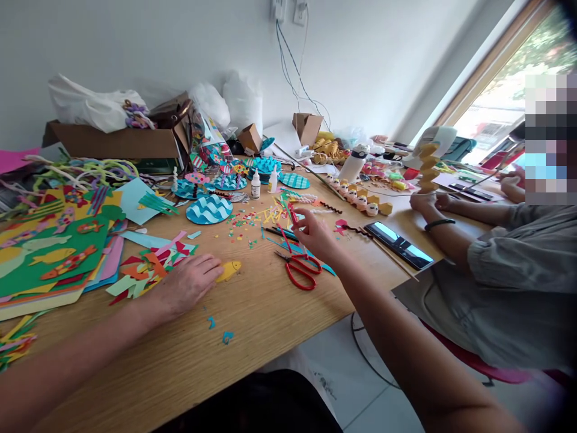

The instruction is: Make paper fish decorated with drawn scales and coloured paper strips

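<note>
Left hand point(192, 279) flat on worktop point(157, 355), fingers extended, tips at yellow paper fish point(229, 270), lying inward from near edge. Right hand point(315, 233) farther in, fingers bent at slim red item point(293, 213); cannot tell whether pinching it. Red-handled scissors point(301, 263) between hand and near edge; 2 small bottles point(255, 187) toward back edge.

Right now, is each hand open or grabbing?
Left hand: open on the table, fingertips at the yellow fish.
Right hand: at something red; grip unclear.

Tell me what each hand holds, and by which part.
The left hand grips nothing; its fingertips are at one end of the yellow paper fish. The right hand is at a slim red item; whether gripped, I can't tell.
</note>
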`<state>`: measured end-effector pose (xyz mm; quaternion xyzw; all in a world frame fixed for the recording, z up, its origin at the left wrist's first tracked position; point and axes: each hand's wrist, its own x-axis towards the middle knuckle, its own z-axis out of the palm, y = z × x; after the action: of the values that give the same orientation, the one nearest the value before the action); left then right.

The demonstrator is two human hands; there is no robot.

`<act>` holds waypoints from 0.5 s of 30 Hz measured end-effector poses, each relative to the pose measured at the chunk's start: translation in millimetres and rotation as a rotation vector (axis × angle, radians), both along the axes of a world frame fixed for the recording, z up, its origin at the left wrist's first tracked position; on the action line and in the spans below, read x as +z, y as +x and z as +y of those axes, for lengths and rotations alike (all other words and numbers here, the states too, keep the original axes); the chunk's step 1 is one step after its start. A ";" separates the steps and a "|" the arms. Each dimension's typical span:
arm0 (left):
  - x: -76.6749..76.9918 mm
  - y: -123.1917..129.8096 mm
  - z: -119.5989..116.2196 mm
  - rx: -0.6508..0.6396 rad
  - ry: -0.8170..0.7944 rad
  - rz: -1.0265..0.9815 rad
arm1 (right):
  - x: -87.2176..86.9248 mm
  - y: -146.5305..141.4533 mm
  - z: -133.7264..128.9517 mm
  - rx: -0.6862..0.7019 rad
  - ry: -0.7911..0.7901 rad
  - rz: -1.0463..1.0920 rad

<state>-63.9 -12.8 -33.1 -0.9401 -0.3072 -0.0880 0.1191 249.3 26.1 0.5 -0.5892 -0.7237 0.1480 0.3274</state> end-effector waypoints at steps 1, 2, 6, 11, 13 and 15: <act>1.9 -0.5 -1.4 -0.017 -0.005 -0.010 | 1.3 2.8 -0.1 -0.007 -0.005 -0.044; 3.6 -0.7 -3.1 -0.033 -0.011 -0.020 | 2.6 4.4 -0.9 -0.009 -0.017 -0.087; 8.4 -2.2 -10.4 -0.080 -0.015 -0.043 | 5.7 -1.4 -5.8 0.011 -0.067 -0.301; 15.5 -19.3 -9.8 -0.065 -0.058 -0.042 | 3.7 -20.7 -5.2 0.067 -0.132 -0.523; 23.2 -35.7 -4.7 0.012 -0.082 -0.036 | 2.9 -27.2 -3.1 0.082 -0.128 -0.578; 36.6 -60.0 3.0 0.171 -0.141 -0.047 | 3.7 -32.1 -2.3 0.091 -0.125 -0.618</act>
<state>-124.0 -9.8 3.5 -0.9141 -0.3944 -0.0778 0.0527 217.2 23.8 4.2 -0.5922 -0.8041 0.0207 0.0480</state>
